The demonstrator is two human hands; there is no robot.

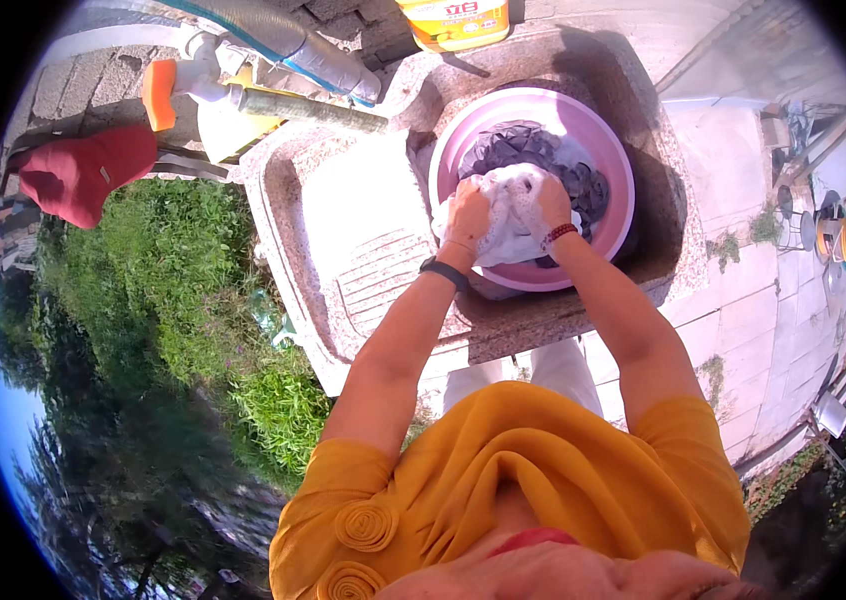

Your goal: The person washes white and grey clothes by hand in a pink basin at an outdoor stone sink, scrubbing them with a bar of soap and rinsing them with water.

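A pink plastic basin (622,161) stands in the deep bowl of a stone laundry sink (682,225). Soapy white cloth (509,240) is bunched up over it, gripped by my left hand (469,212) and my right hand (552,201). The two hands are close together, knuckles up, with suds on the fingers. Dark grey cloth (513,142) lies in the basin beyond and to the right of my hands, with foam beside it. My fingertips are partly hidden by the white cloth.
Left of the basin is the sink's ribbed washboard (385,270). A tap with an orange handle (160,95) and a hose (310,109) reach over the sink's back left. A yellow detergent container (457,26) stands behind; a red cap (93,176) hangs at left.
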